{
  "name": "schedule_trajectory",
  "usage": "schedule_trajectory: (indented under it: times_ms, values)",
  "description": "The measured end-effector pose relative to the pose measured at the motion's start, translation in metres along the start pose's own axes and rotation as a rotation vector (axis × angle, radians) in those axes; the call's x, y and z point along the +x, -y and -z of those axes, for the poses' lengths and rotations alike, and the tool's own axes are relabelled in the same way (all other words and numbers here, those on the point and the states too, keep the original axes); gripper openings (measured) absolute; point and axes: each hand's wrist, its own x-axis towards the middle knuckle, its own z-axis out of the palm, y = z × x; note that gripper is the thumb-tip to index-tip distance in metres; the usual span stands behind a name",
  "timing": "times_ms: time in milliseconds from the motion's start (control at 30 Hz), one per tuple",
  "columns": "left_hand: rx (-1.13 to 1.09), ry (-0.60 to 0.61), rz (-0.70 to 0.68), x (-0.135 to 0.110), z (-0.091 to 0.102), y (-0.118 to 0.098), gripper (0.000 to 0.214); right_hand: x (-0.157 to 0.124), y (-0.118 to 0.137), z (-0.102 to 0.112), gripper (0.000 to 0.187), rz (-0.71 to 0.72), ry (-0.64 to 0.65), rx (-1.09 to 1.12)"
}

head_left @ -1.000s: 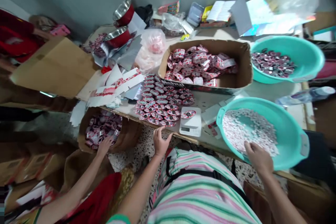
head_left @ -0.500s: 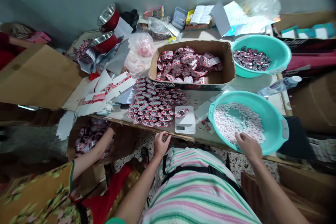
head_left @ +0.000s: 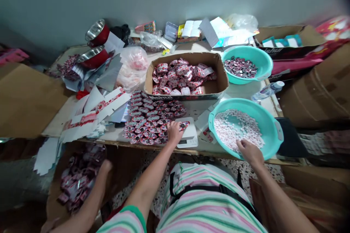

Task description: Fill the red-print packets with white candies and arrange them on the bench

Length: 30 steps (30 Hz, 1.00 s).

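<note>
My left hand point(head_left: 174, 132) reaches over the table edge and closes on a small red-and-white packet point(head_left: 184, 125) lying on the white kitchen scale point(head_left: 188, 135). Rows of the same packets point(head_left: 151, 120) lie just left of the scale. My right hand point(head_left: 248, 151) rests inside the near teal basin point(head_left: 273, 131), fingers curled down into the small white and pink pieces point(head_left: 235, 128); what it holds is hidden.
A cardboard box point(head_left: 216, 76) of red-white packets stands behind the rows. A second teal basin point(head_left: 266, 66) with dark round pieces is at the back right, a water bottle point(head_left: 266, 91) beside it. Another person's arm point(head_left: 94, 193) reaches into a low box of packets point(head_left: 75, 180) at the lower left.
My left hand moved up from the table edge onto the scale and took hold of the packet. My right hand stayed in the near basin. The view shifted right.
</note>
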Motion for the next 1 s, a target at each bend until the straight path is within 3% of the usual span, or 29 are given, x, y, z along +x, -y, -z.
schedule_trajectory:
  times_ms: [100,233,300,400,500,600,833,1000]
  values:
    - [-0.113,-0.119,-0.059,0.002,0.025,-0.023,0.032,0.000,0.001,0.000,0.044,0.008,-0.010,0.021]
    - [-0.337,-0.245,-0.278,0.006,0.067,-0.083,0.042,-0.001,0.004,0.003,0.042,0.016,-0.029,0.050]
    - [-0.392,-0.248,-0.350,0.012,0.071,-0.111,0.048,-0.002,0.005,0.006,0.041,0.023,-0.030,0.067]
    - [-0.336,-0.169,-0.379,0.024,0.051,-0.136,0.047,-0.003,0.007,0.009,0.041,0.026,-0.028,0.078]
    - [-0.247,-0.076,-0.382,0.033,0.020,-0.144,0.049,-0.004,0.009,0.012,0.039,0.041,-0.027,0.097]
    - [-0.199,-0.062,-0.402,0.036,0.001,-0.150,0.050,-0.003,0.009,0.014,0.038,0.054,-0.024,0.126]
    - [-0.081,-0.031,-0.455,0.036,-0.018,-0.170,0.049,-0.002,0.007,0.018,0.040,0.077,-0.012,0.197]
    - [-0.041,-0.139,-0.487,0.029,-0.023,-0.176,0.044,0.001,0.002,0.019,0.040,0.111,-0.007,0.292]
